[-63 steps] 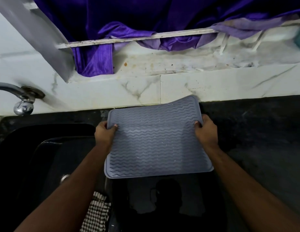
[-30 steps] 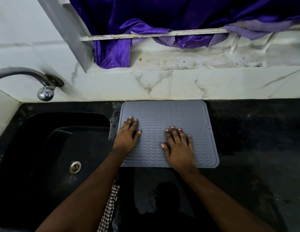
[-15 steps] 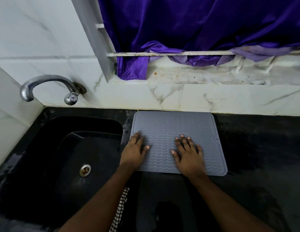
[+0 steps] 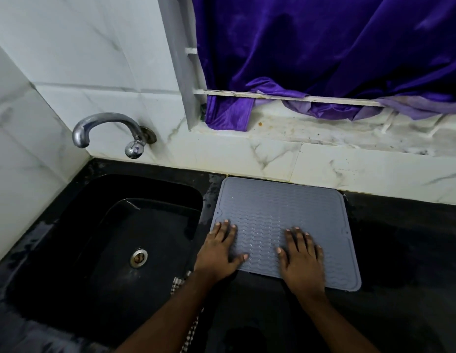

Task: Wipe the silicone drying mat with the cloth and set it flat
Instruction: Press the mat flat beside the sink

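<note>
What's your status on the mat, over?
Both hands, left and right, open, palms pressing the mat. Mat flat on the counter beside the sink. Checked cloth under left forearm. Nothing obstructing.

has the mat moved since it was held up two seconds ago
Yes. The mat has come down flat onto the counter, far edge against the backsplash, beside the sink.

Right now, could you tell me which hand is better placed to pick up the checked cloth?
Left. The left hand rests on the mat's sink-side edge, with the checked cloth showing just beside its wrist. The right hand lies flat farther from it.
</note>
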